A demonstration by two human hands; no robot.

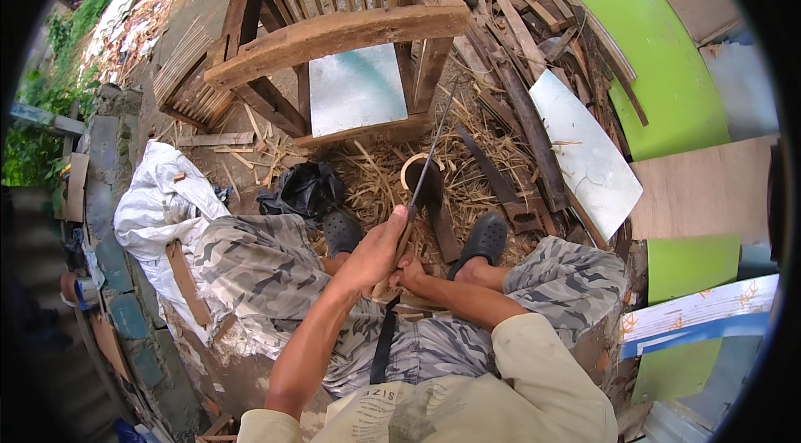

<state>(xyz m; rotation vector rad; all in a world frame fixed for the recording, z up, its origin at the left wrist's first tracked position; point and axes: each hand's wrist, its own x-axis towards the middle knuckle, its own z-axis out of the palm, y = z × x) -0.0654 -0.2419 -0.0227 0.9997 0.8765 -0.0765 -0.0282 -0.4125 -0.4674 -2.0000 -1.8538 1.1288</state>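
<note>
My left hand (pixel 377 253) is closed, thumb up, around the lower end of a long-bladed knife (pixel 434 143). Seen nearly edge-on, its thin dark blade slants up and away toward the chair. Against the left hand, low between my knees, my right hand (pixel 407 271) has its fingers curled; what they grip is hidden. A pale bit of wood (pixel 382 286) shows just below the hands. Beyond them stands a dark flat wooden piece (pixel 440 226) with a pale curved rim at its top. A handsaw (pixel 498 180) lies right of it, apart from my hands.
A wooden chair frame (pixel 338 36) stands ahead, near a pale panel (pixel 357 91). Wood shavings (pixel 367 172) cover the ground. A black plastic bag (pixel 302 188) and white sack (pixel 167 201) lie left. Scrap timber (pixel 534 109) and green boards (pixel 638 51) fill the right.
</note>
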